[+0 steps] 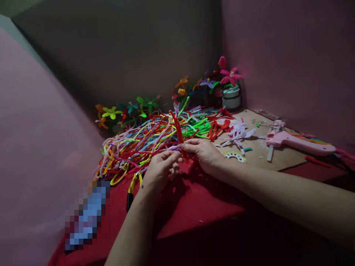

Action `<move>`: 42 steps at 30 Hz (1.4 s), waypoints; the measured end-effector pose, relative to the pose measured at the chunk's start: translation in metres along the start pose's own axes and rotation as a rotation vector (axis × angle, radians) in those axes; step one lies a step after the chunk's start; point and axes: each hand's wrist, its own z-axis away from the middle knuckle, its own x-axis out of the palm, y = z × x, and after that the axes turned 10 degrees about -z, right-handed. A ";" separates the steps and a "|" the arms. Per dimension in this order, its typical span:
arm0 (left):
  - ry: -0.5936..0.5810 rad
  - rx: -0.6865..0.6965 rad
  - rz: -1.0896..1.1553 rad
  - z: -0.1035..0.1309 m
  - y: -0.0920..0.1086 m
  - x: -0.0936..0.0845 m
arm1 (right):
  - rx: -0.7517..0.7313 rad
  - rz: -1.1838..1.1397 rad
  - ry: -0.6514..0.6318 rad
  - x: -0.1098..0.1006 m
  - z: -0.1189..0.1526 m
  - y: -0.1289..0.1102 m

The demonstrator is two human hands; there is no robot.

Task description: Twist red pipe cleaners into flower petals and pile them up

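Red pipe cleaners, bunched into a narrow loop-like shape, stand upright between my hands. My right hand pinches them near the lower part with thumb and forefinger. At their lower end my left hand is closed, with curled fingers and the thumb against the forefinger; its fingertips partly hide what it grips. Just behind both hands spreads a large heap of many-coloured pipe cleaners. Pliers with yellow and black handles lie left of my left wrist.
A pink glue gun rests on a brown board at the right, near a tape roll and white pipe-cleaner pieces. Pipe-cleaner flowers and a lidded jar stand behind. A blurred blue item lies front left on the red tabletop.
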 end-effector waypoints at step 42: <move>-0.221 -0.015 -0.093 0.004 -0.002 0.002 | 0.004 0.089 -0.037 -0.005 -0.003 0.002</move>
